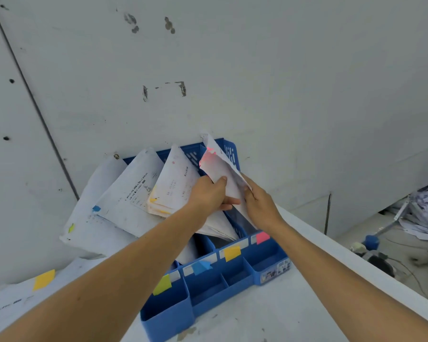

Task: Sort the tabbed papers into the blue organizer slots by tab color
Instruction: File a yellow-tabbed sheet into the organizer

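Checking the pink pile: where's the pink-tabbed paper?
In the head view, just right of centre, the left hand and right hand hold the pink-tabbed paper at the rightmost slot of the blue organizer, beside the yellow-tabbed stack.

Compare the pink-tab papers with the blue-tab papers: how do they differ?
The left hand and right hand hold the pink-tab papers; the blue-tab papers stand untouched. The pink-tab papers are at the right end of the organizer; the blue-tab papers lean further left. Both are white sheets with a coloured tab.

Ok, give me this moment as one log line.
step: filing pink-tabbed papers | slot: rightmost in blue organizer, pink label | left hand: grips papers | right hand: grips papers
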